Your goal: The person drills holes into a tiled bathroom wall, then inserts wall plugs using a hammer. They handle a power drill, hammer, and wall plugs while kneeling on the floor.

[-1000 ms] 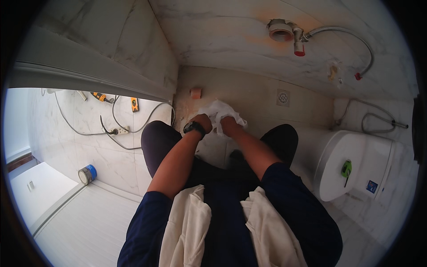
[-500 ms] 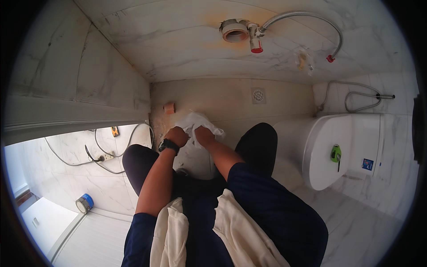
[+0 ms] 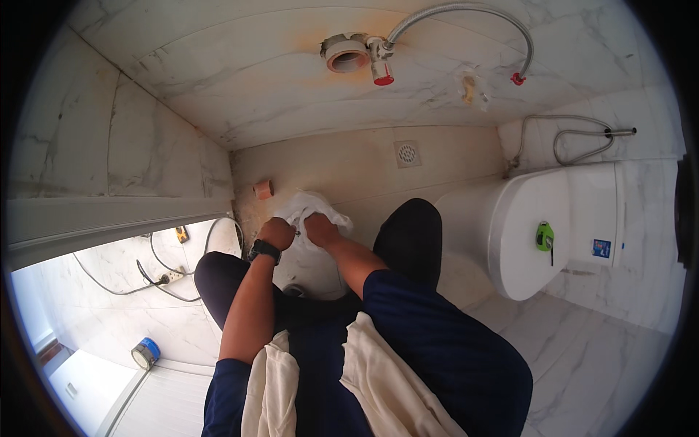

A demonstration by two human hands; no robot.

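A crumpled white translucent plastic bag (image 3: 313, 199) lies between my knees, its mouth bunched toward me. My left hand (image 3: 277, 233), with a black watch on the wrist, is closed on the bag's left edge. On the other side my right hand (image 3: 319, 230) is curled into the bag's folds, its fingertips hidden by the plastic. A tiny dark speck shows between the two hands, too small to name. Just beyond the bag, to the left, a short orange-brown pipe piece (image 3: 263, 190) lies on the floor.
A white toilet (image 3: 513, 255) stands at right with a green tape measure (image 3: 544, 237) on its lid. The far wall carries a pipe opening (image 3: 346, 57), a red-capped valve (image 3: 382, 71) and a braided hose (image 3: 466, 9). A floor drain (image 3: 408, 154) and a can (image 3: 145, 353) are also there.
The view has turned slightly, so the surroundings sit a little further left. Both hands stay closed at the bag, with hardly any shift against it.
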